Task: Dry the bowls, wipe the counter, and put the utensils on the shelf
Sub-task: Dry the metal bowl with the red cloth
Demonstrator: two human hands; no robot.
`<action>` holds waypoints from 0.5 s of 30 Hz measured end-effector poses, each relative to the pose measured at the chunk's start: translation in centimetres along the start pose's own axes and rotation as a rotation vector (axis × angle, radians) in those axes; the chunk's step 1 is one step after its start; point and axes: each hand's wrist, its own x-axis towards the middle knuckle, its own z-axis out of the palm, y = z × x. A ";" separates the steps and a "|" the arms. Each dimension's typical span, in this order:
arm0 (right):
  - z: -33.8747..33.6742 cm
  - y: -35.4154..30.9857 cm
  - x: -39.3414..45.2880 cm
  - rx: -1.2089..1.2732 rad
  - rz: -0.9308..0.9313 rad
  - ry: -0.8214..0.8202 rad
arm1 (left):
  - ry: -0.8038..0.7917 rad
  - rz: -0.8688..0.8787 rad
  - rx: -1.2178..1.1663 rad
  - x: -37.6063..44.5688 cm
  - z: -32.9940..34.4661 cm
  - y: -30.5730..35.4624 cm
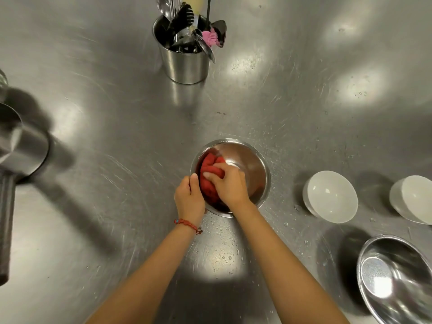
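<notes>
A small steel bowl (251, 160) stands on the wet steel counter (112, 160) just ahead of me. My left hand (189, 197) grips its near left rim, thumb over the edge. Inside the bowl, my right hand (230, 185) presses a bunched red cloth (209, 168) against the bottom. Two white bowls (332, 197) (416, 199) lie tilted on the counter to the right. A larger steel bowl (397, 277) sits at the near right. At the back, a steel utensil holder (184, 64) holds spoons, black tongs and a pink brush.
Water drops dot the counter around and in front of the small bowl (224, 251). A steel cylindrical fixture with a dark handle (16, 155) juts in from the left edge.
</notes>
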 end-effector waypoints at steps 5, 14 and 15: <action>-0.3 1.2 -1.6 0.095 0.011 -0.127 | -0.003 0.000 0.001 -0.1 0.2 -0.3; -1.1 0.5 -2.9 0.047 -0.051 -0.195 | 0.072 -0.008 -0.007 -0.6 0.1 -0.6; -1.9 0.8 -3.4 0.022 -0.082 -0.234 | 0.076 -0.008 -0.009 -0.6 0.1 -0.5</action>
